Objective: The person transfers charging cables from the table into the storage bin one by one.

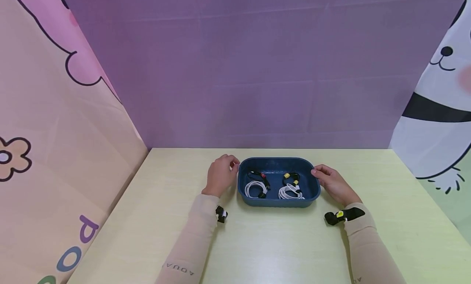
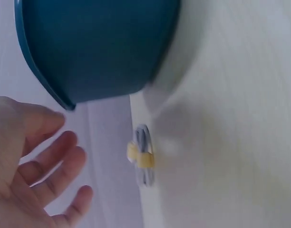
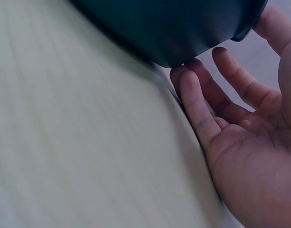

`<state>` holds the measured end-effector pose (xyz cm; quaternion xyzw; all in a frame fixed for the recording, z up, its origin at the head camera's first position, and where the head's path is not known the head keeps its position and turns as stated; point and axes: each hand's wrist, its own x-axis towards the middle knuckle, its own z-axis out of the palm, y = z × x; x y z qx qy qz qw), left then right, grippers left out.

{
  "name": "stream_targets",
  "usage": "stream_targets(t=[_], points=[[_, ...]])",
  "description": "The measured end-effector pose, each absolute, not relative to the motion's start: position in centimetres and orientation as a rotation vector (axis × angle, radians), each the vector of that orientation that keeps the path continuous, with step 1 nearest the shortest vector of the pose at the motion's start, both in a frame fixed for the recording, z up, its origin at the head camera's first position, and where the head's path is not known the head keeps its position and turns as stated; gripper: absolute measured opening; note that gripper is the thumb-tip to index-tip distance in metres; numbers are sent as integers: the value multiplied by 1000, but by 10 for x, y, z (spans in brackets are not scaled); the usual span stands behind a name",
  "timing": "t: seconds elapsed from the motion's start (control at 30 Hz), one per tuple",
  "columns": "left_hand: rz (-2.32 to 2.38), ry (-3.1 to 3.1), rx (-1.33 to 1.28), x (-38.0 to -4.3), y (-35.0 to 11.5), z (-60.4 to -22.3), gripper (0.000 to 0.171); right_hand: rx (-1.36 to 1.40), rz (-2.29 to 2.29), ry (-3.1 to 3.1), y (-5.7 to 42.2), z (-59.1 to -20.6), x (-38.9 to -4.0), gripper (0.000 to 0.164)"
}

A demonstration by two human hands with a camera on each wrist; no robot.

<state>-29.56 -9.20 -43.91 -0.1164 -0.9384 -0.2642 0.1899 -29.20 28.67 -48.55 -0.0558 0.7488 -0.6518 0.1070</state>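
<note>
A dark blue plastic bin (image 1: 279,203) stands on the table between both hands. Inside it, a coiled white cable (image 1: 254,185) lies at left with a black cable (image 1: 262,177) that has a red bit. At right is another white coil (image 1: 288,192) beside a black loop with yellow bits (image 1: 291,177). My right hand (image 1: 335,186) grips the bin's right end, thumb at the rim and fingertips (image 3: 190,80) against its underside. At the left end, my left hand (image 1: 220,177) has its thumb close to the rim; in the left wrist view its loosely bent fingers (image 2: 64,171) stand apart from the bin.
A small grey-white cable bundle with yellow bands (image 2: 143,156) lies near the table's edge in the left wrist view; the head view does not show it. The pale table (image 1: 265,243) meets a purple cloth backdrop (image 1: 257,71), with printed cloths at both sides.
</note>
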Motion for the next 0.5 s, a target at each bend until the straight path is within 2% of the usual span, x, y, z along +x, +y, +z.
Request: stream_targets(t=[0.2,0.5], points=[[-729,-2752,-212,-299,-99,-448,14,-171,-1896,2218,289,-487,-294,39],[-658,-2892,-197,-301,-107,-456,29,-161,-1926,2203,289,-488,-294,36]])
